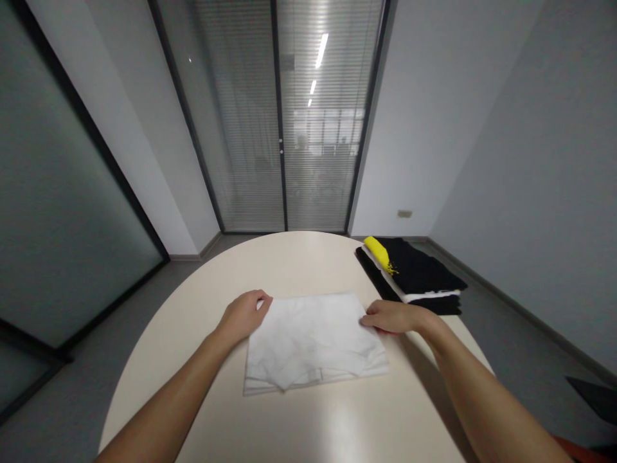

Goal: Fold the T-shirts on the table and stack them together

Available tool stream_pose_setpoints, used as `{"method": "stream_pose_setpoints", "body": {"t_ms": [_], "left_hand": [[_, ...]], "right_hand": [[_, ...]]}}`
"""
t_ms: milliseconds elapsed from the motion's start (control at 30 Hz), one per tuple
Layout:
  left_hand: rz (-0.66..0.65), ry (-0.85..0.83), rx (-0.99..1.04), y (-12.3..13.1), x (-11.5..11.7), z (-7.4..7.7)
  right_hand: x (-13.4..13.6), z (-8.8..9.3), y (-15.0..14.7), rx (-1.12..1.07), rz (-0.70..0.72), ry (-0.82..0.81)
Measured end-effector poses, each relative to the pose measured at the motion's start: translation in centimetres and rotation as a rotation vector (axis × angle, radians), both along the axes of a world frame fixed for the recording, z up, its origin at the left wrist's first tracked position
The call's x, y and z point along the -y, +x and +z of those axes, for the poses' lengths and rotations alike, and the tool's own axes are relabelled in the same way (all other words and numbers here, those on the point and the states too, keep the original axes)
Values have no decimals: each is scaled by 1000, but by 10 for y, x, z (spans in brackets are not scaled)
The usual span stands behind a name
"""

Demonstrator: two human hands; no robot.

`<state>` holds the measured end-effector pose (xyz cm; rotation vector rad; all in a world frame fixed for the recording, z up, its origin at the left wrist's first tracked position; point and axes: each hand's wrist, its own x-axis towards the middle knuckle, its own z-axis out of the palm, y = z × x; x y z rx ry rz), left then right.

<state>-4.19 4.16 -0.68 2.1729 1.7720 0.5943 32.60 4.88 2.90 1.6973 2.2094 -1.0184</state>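
A white T-shirt (pixel 315 337), folded into a rough rectangle, lies flat on the table in front of me. Several layers show along its near edge, and its surface is lightly wrinkled. My left hand (pixel 245 314) is closed at the far left corner, thumb and finger pinching the cloth. At the right side, my right hand (pixel 393 316) grips the edge near the far right corner, its fingertips partly hidden by the fabric.
The round cream table (pixel 299 257) carries a stack of folded clothes (pixel 414 270), black and white with a yellow patch, at the back right. Beyond the table are a glass partition with blinds (pixel 284 116) and grey walls.
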Motion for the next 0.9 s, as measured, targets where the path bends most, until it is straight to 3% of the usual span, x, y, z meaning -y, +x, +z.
{"method": "stream_pose_setpoints", "body": {"t_ms": [300,467,633,800,900], "left_hand": [[89,-59,-197,4,6,12],[33,-197,-260,8,12,22],[-31,-142,-185,18,18,21],[-93,-136,-178,25,22,17],[-111,-159,-194,25,24,18]], "right_hand": [[-4,-5,1,-107,-42,146],[-5,-10,-18,-119,-150,358],[-4,-7,-29,32,-243,535],[1,7,-6,235,-261,328],[6,10,4,123,-238,55]]}}
